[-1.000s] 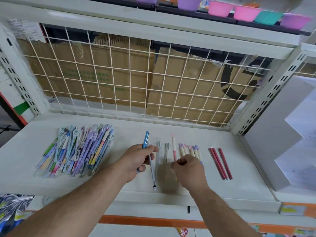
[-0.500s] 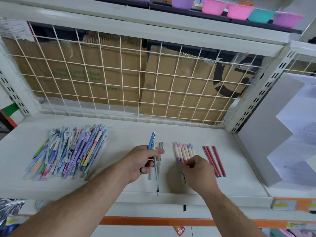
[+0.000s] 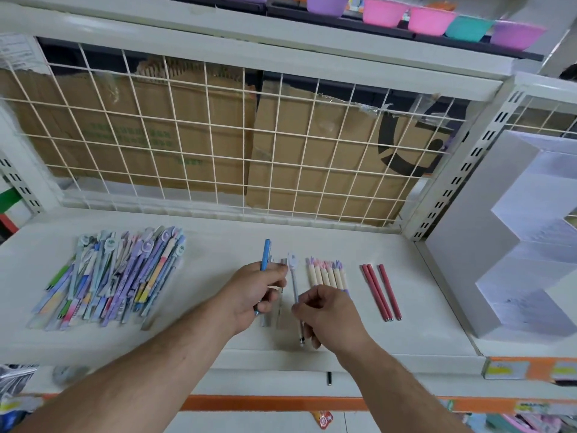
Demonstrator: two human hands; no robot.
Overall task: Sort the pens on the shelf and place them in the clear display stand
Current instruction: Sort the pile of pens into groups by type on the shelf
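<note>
A heap of mixed pens (image 3: 115, 276) lies on the left of the white shelf (image 3: 218, 242). My left hand (image 3: 254, 295) is closed around a blue pen (image 3: 266, 254) that sticks up past my fingers. My right hand (image 3: 327, 314) pinches a slim grey pen with a white topper (image 3: 293, 276), its tip pointing at the shelf's front edge. A row of cream pens with pink and purple ends (image 3: 326, 271) lies just right of it. Three red pens (image 3: 379, 289) lie further right. The stepped clear display stand (image 3: 530, 245) is at the far right.
A wire grid (image 3: 234, 145) with cardboard behind it closes the back of the shelf. Coloured bowls (image 3: 431, 20) sit on the shelf above. A couple of grey pens (image 3: 274, 317) lie flat under my hands. An orange strip (image 3: 265, 403) runs below the shelf front.
My right hand moved left off the cream pens and took hold of the grey pen with the white topper. My left hand keeps the blue pen. The view shifted slightly.
</note>
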